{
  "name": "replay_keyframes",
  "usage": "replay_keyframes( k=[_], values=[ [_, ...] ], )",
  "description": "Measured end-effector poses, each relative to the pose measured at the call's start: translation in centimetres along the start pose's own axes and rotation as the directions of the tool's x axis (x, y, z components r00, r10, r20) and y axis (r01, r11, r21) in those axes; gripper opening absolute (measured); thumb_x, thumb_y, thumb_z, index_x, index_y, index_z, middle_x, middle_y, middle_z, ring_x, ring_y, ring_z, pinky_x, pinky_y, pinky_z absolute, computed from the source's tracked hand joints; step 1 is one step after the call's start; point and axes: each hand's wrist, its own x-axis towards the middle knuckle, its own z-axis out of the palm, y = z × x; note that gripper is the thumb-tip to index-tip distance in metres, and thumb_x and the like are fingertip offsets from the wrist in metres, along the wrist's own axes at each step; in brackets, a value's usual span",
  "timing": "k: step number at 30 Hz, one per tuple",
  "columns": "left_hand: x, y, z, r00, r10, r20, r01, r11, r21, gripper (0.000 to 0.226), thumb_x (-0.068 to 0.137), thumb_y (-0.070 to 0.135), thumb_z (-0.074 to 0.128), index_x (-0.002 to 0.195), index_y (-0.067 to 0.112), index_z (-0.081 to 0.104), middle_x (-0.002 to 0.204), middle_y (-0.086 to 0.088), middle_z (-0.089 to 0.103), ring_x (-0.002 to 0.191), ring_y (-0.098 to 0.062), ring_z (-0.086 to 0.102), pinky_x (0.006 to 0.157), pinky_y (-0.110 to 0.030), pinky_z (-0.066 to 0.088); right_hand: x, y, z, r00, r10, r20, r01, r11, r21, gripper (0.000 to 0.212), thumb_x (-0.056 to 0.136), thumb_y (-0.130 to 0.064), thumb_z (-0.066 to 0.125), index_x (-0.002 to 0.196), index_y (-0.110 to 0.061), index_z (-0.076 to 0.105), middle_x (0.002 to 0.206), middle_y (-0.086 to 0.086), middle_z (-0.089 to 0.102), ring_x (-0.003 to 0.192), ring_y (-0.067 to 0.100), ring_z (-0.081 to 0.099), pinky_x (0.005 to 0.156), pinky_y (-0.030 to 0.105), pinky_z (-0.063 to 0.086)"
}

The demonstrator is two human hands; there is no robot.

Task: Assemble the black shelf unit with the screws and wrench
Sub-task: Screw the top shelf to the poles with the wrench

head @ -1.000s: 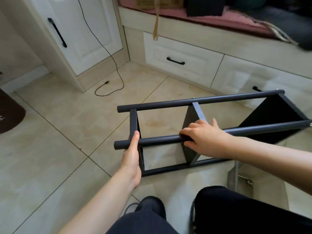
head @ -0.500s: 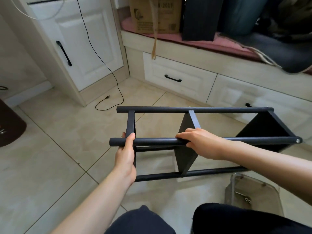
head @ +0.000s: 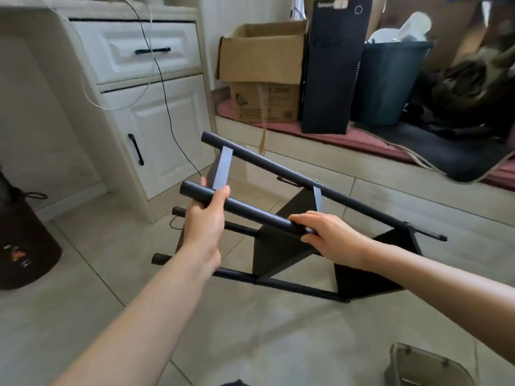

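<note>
Both hands are wrapping the nearest round black metal tube (head: 242, 211) of the black shelf unit (head: 284, 246), left hand (head: 204, 218) near its free end, right hand (head: 326, 235) toward the middle panel. The unit is tilting off the beige tiled floor (head: 278, 330) in front of the white cabinet (head: 145, 112); keeping both grips firm and turning slowly is probably wisest, since loose joints may be racking

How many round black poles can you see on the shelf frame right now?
4: far top pole; near top pole, gripped by both hands; short stub beside the left wrist; floor pole. Parts are hidden behind arms and panels.
</note>
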Motion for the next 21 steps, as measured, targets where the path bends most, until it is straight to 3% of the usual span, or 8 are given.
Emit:
replay_keyframes(
  k=[3,6,9,13,15,17,19,21],
  values=[
    [-0.8,3.1,0.7,0.988,0.151,0.018,-0.152,0.988,0.038,0.064,0.097,0.042,0.063,0.153,0.045,0.032,0.121,0.024,0.049,0.116,-0.003,0.044,0.100,-0.029,0.024,-0.2,-1.2,-0.9,0.998,-0.012,-0.057,0.015,0.998,0.053,0.044,0.097,-0.012,0.058,0.140,-0.022,0.050,0.122,-0.004,0.060,0.112,0.010,0.056,0.093,0.016,0.041],
    [-1.9,5.4,1.4,0.956,0.287,0.064,-0.292,0.951,0.101,0.064,0.096,0.043,0.063,0.153,0.044,0.033,0.129,0.018,0.053,0.109,0.002,0.052,0.098,-0.023,0.030,-0.7,-1.8,-1.3,0.995,0.002,-0.102,0.011,0.992,0.124,0.045,0.096,-0.013,0.061,0.137,-0.026,0.049,0.117,-0.010,0.057,0.106,0.004,0.056,0.080,0.009,0.042],
    [-2.8,6.6,2.3,0.912,0.387,0.135,-0.407,0.893,0.191,0.060,0.096,0.045,0.063,0.150,0.047,0.037,0.147,0.008,0.045,0.134,-0.011,0.045,0.091,-0.016,0.039,-1.4,-2.2,-1.1,0.991,0.047,-0.122,-0.021,0.978,0.207,0.043,0.094,-0.013,0.063,0.132,-0.028,0.048,0.114,-0.011,0.058,0.101,0.008,0.062,0.079,0.014,0.049],
    [-4.4,7.8,3.8,0.808,0.532,0.252,-0.588,0.740,0.325,0.046,0.095,0.037,0.065,0.140,0.032,0.054,0.137,0.005,0.052,0.137,-0.025,0.043,0.107,-0.047,0.047,-3.4,-2.6,0.3,0.985,0.096,-0.140,-0.039,0.930,0.366,0.041,0.092,-0.012,0.067,0.124,-0.031,0.049,0.111,-0.008,0.062,0.098,0.008,0.066,0.083,0.028,0.059],
    [-5.0,8.1,4.6,0.754,0.573,0.321,-0.657,0.656,0.372,0.044,0.094,0.034,0.065,0.137,0.026,0.059,0.134,0.002,0.056,0.133,-0.024,0.047,0.106,-0.049,0.046,-4.5,-2.8,1.1,0.980,0.139,-0.139,-0.057,0.876,0.478,0.039,0.092,-0.011,0.067,0.119,-0.033,0.050,0.111,-0.008,0.062,0.098,0.007,0.067,0.077,0.027,0.060],
    [-5.6,8.1,5.4,0.708,0.593,0.384,-0.706,0.577,0.411,0.043,0.094,0.032,0.066,0.136,0.025,0.061,0.132,0.004,0.056,0.134,-0.019,0.044,0.110,-0.041,0.041,-5.4,-3.0,2.0,0.974,0.185,-0.133,-0.077,0.817,0.571,0.040,0.091,-0.011,0.069,0.114,-0.038,0.050,0.110,-0.008,0.062,0.096,0.004,0.067,0.073,0.022,0.059],
    [-6.4,7.9,6.0,0.681,0.590,0.433,-0.732,0.541,0.415,0.043,0.093,0.030,0.067,0.135,0.026,0.062,0.130,0.012,0.053,0.135,-0.013,0.039,0.107,-0.022,0.033,-6.2,-3.0,2.7,0.966,0.226,-0.129,-0.094,0.765,0.637,0.040,0.089,-0.011,0.071,0.109,-0.040,0.051,0.107,-0.009,0.062,0.092,0.002,0.068,0.072,0.020,0.057],
    [-7.1,7.6,6.8,0.663,0.575,0.478,-0.748,0.529,0.401,0.043,0.092,0.028,0.068,0.134,0.025,0.064,0.130,0.014,0.048,0.134,-0.013,0.038,0.107,-0.019,0.031,-6.9,-2.9,3.0,0.959,0.264,-0.107,-0.118,0.708,0.696,0.038,0.087,-0.011,0.073,0.107,-0.036,0.053,0.105,-0.008,0.063,0.092,0.006,0.068,0.074,0.023,0.058]
  ],
)
